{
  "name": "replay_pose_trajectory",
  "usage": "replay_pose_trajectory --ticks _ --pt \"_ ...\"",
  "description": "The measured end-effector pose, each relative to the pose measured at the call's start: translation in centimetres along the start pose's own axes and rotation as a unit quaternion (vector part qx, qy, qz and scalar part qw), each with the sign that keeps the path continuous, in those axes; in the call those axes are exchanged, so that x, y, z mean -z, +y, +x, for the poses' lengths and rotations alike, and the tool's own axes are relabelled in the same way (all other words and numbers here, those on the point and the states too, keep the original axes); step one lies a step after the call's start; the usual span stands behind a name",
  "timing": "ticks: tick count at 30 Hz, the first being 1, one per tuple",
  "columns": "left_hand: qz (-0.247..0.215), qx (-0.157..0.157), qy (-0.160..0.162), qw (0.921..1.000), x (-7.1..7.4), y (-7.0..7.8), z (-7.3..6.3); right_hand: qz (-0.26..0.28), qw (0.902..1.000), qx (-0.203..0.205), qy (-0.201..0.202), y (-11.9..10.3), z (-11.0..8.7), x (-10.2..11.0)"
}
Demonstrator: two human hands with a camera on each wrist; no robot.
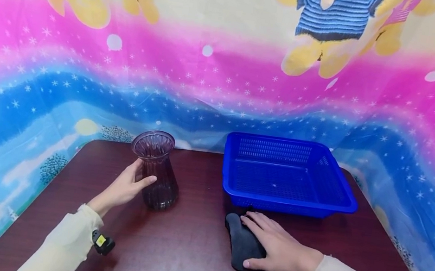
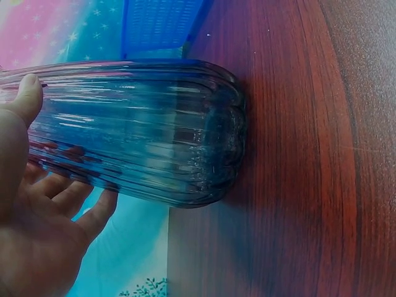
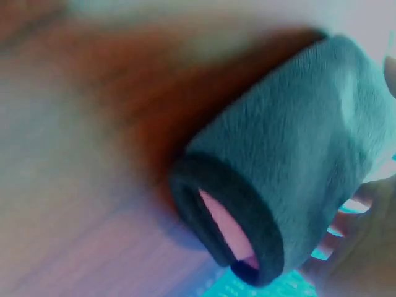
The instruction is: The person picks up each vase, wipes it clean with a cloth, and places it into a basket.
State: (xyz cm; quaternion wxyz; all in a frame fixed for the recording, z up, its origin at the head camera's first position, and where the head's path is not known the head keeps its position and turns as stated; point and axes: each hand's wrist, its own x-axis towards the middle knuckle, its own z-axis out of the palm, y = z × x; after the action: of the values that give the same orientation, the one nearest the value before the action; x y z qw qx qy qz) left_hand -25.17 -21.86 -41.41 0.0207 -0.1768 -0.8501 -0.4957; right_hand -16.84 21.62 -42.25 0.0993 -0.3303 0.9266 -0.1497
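A ribbed, purple-tinted glass vase (image 1: 160,183) with a flared rim leans slightly at the left of the table. My left hand (image 1: 125,186) holds its side, thumb in front and fingers behind. The left wrist view shows the vase's rounded base (image 2: 216,139) close to the wood; I cannot tell whether it touches. On the right, my right hand (image 1: 277,245) spans a dark fleecy, slipper-like item (image 1: 245,245), its thumb at the near edge and fingers at the far edge. In the right wrist view this item (image 3: 291,136) has a dark-trimmed opening with pink inside.
A blue plastic basket (image 1: 230,191) with perforated sides stands at the back right, just beyond the right hand. The dark red wooden table (image 1: 180,242) ends at a printed cloth backdrop (image 1: 209,78) that surrounds it at the back and sides.
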Motion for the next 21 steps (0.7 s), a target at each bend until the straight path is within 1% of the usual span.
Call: replay_pose_trajectory --ticks 3,6,9,16,21 --pt "0.001 -0.002 0.001 1.0 0.0 0.0 0.0 0.003 0.9999 0.007 -0.014 -0.5 -0.7 -0.4" --pt "0.003 -0.004 0.002 1.0 0.0 -0.1 0.0 0.013 0.9992 -0.004 -0.038 -0.9 -1.1 -1.0" --pt "0.004 -0.002 0.003 1.0 0.0 -0.1 0.0 0.018 0.9985 -0.022 -0.047 -1.1 -1.3 -1.6" --pt "0.006 0.004 -0.001 1.0 0.0 -0.1 0.1 -0.002 0.9992 -0.04 -0.011 -1.4 -0.8 -2.5" --pt "0.007 -0.001 0.002 1.0 0.0 0.0 0.0 -0.005 0.9985 -0.055 -0.007 -1.7 -0.4 -2.5"
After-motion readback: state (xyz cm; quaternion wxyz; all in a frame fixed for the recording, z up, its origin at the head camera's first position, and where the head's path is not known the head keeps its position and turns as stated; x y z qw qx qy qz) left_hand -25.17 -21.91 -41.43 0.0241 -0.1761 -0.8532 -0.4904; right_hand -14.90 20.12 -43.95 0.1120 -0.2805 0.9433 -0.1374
